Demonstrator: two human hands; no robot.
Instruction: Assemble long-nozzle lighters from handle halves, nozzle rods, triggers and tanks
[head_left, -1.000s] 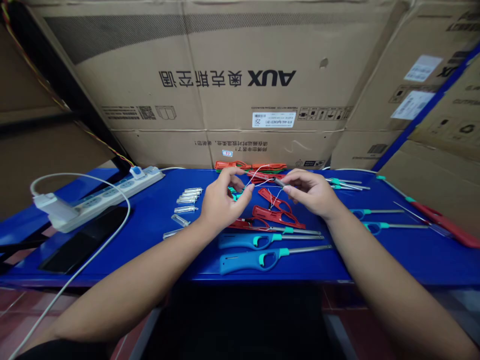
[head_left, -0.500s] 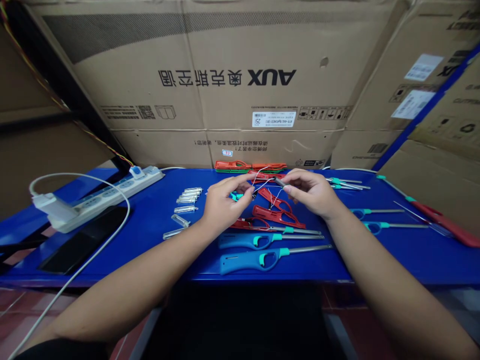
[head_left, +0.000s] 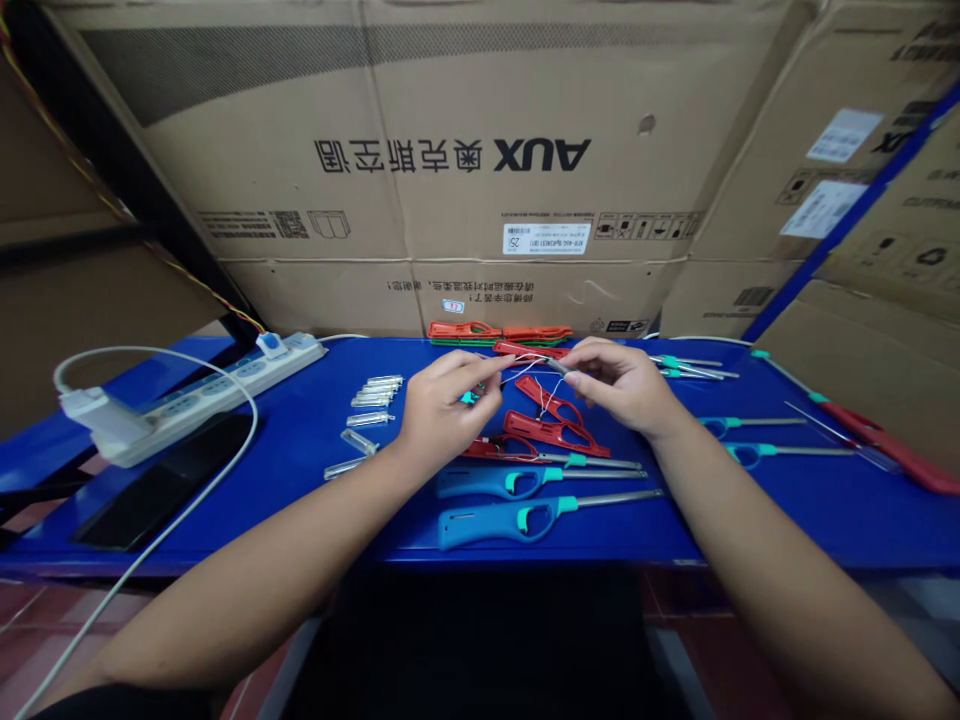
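My right hand pinches a short grey metal tube between thumb and fingers. Thin white wires run from the tube's left end towards my left hand, whose thumb and index finger are closed on one of them. Below and between both hands lie red lighter shell halves, some with loose white wire. Nearer the front edge are two blue gas lighters with turquoise triggers and long metal barrels. A small turquoise part shows partly behind my left hand.
Clear lighter fuel tanks lie to the left, beside a white power strip and a black flat object. Orange and green shells lie at the back. More metal barrels and a red-handled lighter are at the right.
My left hand's fingertips have shifted slightly, and the wire near them now lies lower and flatter. My right hand keeps the tube in nearly the same place.
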